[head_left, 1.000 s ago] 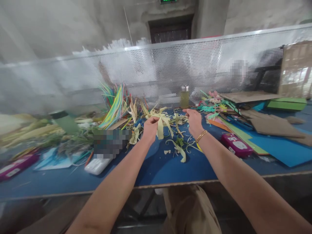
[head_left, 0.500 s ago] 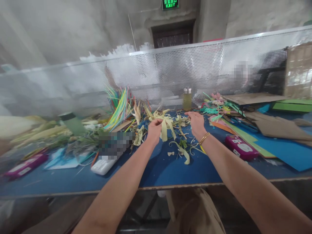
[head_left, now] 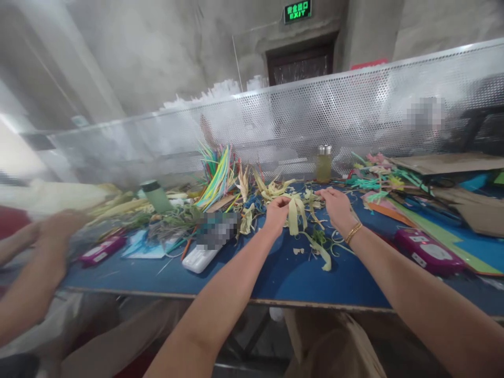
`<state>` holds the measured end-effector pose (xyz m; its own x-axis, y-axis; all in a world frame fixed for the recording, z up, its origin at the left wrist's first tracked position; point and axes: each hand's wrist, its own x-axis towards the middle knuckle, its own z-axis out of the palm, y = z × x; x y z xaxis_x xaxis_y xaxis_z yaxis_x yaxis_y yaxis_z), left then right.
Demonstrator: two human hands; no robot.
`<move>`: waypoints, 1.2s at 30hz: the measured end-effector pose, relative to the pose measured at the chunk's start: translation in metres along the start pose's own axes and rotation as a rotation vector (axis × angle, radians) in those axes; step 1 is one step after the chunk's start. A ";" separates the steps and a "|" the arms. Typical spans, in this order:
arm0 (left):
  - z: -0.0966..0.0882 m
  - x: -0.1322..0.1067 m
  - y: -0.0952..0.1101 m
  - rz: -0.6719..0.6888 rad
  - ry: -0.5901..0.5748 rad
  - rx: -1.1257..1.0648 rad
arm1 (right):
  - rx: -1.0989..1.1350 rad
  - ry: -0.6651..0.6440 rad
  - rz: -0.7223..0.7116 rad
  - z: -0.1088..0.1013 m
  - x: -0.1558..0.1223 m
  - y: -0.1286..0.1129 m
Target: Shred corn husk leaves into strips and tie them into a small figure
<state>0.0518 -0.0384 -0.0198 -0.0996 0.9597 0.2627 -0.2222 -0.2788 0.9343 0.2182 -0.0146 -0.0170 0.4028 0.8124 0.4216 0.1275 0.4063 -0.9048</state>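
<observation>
My left hand (head_left: pixel 276 214) pinches a bunch of pale yellow-green husk strips (head_left: pixel 293 219), whose ends hang down over the table. To its right, my right hand (head_left: pixel 336 206), with a gold bracelet at the wrist, has thumb and fingertips drawn together. Whatever those fingertips hold, if anything, is too small to make out. Behind and between the hands lies a loose heap of husk pieces (head_left: pixel 277 188). Closer to me, a curled husk strip (head_left: pixel 323 257) and some green sprigs (head_left: pixel 319 239) rest on the blue tabletop (head_left: pixel 283 278).
A bundle of coloured pipe cleaners (head_left: pixel 220 176) stands behind a white device (head_left: pixel 199 258). Around the table are a green bottle (head_left: pixel 156 196), a lidded glass bottle (head_left: pixel 324 167), magenta boxes (head_left: pixel 429 251) and coloured sheets (head_left: pixel 482 241). A co-worker's arms (head_left: pixel 49 252) reach in at left. Perforated metal panel (head_left: pixel 299 115) behind.
The view has turned left, so everything sits further right in it. A co-worker's arms now show at the left. My left hand still grips the husk strips; both hands keep nearly the same pose.
</observation>
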 end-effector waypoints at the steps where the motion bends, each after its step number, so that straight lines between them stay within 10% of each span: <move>1: 0.000 0.000 0.000 -0.001 0.000 -0.002 | -0.017 -0.001 -0.004 0.000 -0.001 0.000; 36: 0.001 0.000 0.002 0.017 -0.012 -0.045 | -0.118 -0.195 -0.135 0.003 -0.005 0.005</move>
<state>0.0527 -0.0391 -0.0173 -0.0928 0.9550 0.2819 -0.2644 -0.2965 0.9177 0.2140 -0.0153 -0.0236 0.1944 0.8240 0.5323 0.2776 0.4742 -0.8355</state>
